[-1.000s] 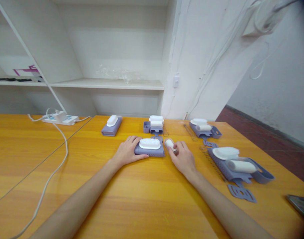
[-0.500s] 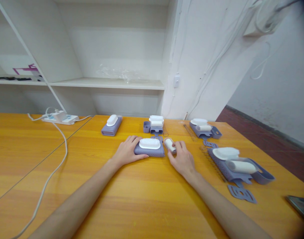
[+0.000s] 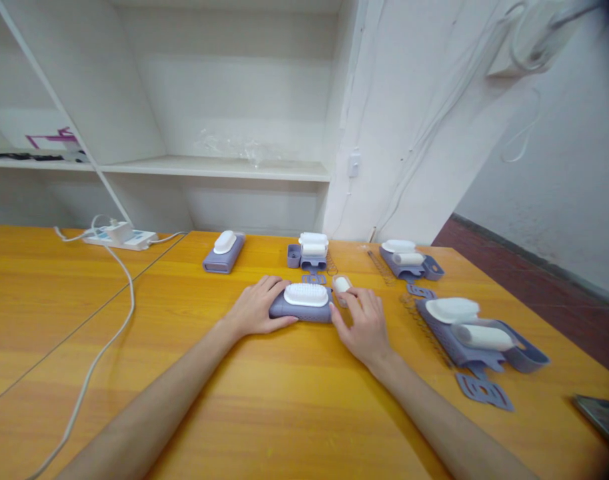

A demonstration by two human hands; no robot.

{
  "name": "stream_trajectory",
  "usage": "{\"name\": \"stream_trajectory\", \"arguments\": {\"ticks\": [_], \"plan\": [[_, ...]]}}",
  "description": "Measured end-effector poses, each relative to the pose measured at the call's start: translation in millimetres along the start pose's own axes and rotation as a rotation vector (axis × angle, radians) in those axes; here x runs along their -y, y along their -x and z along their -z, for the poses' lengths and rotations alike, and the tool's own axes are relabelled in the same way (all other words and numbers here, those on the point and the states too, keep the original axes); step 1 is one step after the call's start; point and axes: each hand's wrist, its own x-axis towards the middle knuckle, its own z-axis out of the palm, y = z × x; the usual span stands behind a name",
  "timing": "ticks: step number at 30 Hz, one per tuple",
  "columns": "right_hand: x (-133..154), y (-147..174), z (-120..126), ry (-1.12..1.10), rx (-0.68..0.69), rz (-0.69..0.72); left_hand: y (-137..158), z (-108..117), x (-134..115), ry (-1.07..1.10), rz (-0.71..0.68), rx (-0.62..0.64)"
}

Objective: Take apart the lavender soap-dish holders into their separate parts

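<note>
A purple rectangular holder (image 3: 304, 313) lies on the table in front of me, with a white bristled brush (image 3: 306, 293) on top of it. My left hand (image 3: 258, 308) grips the holder's left end, thumb along the front and fingers behind. My right hand (image 3: 365, 327) is at the other end, its thumb at the holder's right edge. Its fingers are spread beside a small white roller in a clear cover (image 3: 341, 287), index fingertip at or very near the cover. Behind the holder lies a flat purple cut-out piece (image 3: 313, 279), partly hidden.
Similar purple sets with white brushes and rollers stand at the back left (image 3: 224, 253), back centre (image 3: 313, 250), back right (image 3: 407, 259) and right (image 3: 479, 333). A power strip (image 3: 120, 236) trails a white cable (image 3: 97, 363) on the left. A phone-like dark object (image 3: 602, 417) lies far right.
The purple holder and brush have shifted slightly right and towards me with my left hand. My right hand's grasp on the covered roller has loosened, and its thumb has moved to the holder's end.
</note>
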Motion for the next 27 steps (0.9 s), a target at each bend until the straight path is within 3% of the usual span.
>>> {"name": "stream_trajectory", "arguments": {"ticks": [3, 10, 18, 27], "plan": [[10.7, 1.1, 4.0, 0.007, 0.054, 0.069, -0.1, 0.5, -0.8, -0.003, -0.013, 0.001], [15.6, 4.8, 1.2, 0.025, 0.154, 0.084, 0.5, -2.2, 0.8, 0.022, -0.015, -0.018], [12.3, 7.9, -1.8, -0.191, 0.192, 0.027, -0.9, -3.9, 3.3, 0.21, -0.053, -0.056], [-1.0, 5.9, -9.5, -0.519, 0.33, -0.105, 0.1, -11.5, 9.4, 0.216, -0.049, -0.105]]}}
